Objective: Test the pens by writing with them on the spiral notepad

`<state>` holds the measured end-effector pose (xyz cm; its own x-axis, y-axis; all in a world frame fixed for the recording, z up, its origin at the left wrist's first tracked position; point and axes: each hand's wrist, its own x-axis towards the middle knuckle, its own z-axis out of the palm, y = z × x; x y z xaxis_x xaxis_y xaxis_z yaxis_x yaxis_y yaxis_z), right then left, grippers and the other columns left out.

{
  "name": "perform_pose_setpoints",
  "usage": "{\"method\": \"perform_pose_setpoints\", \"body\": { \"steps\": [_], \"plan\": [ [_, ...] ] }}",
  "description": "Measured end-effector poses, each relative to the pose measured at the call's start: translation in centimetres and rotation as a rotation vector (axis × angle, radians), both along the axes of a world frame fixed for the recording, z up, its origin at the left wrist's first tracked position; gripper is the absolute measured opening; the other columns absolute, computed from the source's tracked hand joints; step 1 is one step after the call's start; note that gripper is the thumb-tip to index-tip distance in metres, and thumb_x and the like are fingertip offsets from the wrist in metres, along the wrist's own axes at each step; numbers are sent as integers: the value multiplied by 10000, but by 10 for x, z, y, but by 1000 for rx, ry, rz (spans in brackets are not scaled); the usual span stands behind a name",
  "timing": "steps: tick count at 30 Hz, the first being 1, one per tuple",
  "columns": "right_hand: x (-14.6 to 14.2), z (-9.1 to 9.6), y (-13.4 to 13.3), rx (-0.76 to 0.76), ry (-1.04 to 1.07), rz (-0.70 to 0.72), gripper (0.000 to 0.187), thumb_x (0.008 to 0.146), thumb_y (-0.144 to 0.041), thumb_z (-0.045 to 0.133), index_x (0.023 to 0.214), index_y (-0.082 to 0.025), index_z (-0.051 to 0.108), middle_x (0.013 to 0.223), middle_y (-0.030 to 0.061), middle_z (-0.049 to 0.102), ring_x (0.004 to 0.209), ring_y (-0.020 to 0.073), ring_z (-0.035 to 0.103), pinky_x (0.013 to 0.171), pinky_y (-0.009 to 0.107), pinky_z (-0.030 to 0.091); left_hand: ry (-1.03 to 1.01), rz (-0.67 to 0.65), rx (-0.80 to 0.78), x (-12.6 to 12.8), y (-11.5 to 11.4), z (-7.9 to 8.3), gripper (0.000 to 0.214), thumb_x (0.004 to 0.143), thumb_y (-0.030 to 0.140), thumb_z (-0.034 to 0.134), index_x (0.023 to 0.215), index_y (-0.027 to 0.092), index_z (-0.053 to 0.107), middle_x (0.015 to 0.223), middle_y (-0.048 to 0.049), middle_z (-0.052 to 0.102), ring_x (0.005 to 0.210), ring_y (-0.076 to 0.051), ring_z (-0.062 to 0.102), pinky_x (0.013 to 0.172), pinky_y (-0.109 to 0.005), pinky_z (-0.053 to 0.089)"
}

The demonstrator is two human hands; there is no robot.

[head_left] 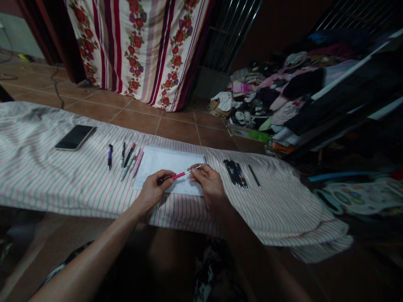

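Over a spiral notebook [154, 161] with writing on its page, both hands hold one red and white pen [179, 175]. My left hand [154, 184] pinches its dark left end. The fingers of my right hand [209, 182] close around the white right end, where a thin tip sticks out. Left of the notebook lie several pens, among them a pink pen [137, 164] and a black and purple pen [110, 157]. To the right is a row of several dark pens [234, 174], with a single dark pencil-like stick [254, 176] apart from them.
A striped cloth [78, 184] covers the low surface. A phone [75, 137] lies at its left. Beyond it are a tiled floor [179, 126] and a floral curtain [138, 50]. Piled clothes [277, 92] fill the back right.
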<state>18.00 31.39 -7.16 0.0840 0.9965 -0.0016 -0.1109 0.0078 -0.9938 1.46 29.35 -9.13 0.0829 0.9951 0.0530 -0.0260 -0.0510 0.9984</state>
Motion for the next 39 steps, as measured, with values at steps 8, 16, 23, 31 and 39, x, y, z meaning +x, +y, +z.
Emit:
{"method": "perform_pose_setpoints", "body": {
  "steps": [8,16,23,31,39],
  "plan": [
    [-1,0,-1,12,-39,8,254,585,-375,731,723,-191,622,716,15,661,592,104,558,558,235,441,17,-16,-25,-1,0,2,192,686,281,604,822,155,653,753,-18,625,684,-134,513,652,-248,393],
    [0,-4,-1,83,-91,-60,257,607,-395,708,739,-196,612,730,26,669,599,128,579,567,267,464,-16,-19,-28,-1,0,-2,205,708,303,588,845,165,653,708,-2,603,641,-116,495,633,-239,386],
    [-1,-7,-3,72,-56,-64,239,617,-367,708,749,-192,613,727,23,674,601,124,583,560,253,462,-38,-11,-77,0,-1,4,214,689,305,593,827,152,652,644,3,577,620,-120,486,613,-241,373],
    [0,-5,-4,24,-15,-51,253,590,-371,727,734,-194,620,727,20,671,591,114,570,554,245,453,-38,-38,-84,0,-2,5,225,695,312,594,836,150,661,629,6,582,614,-119,500,628,-246,382],
    [1,-3,-4,16,13,-29,257,577,-359,742,728,-189,622,720,17,668,587,102,566,534,222,446,-119,-35,-135,0,-2,6,220,689,292,616,836,135,662,603,10,587,593,-107,500,619,-235,385]
  ]
}}
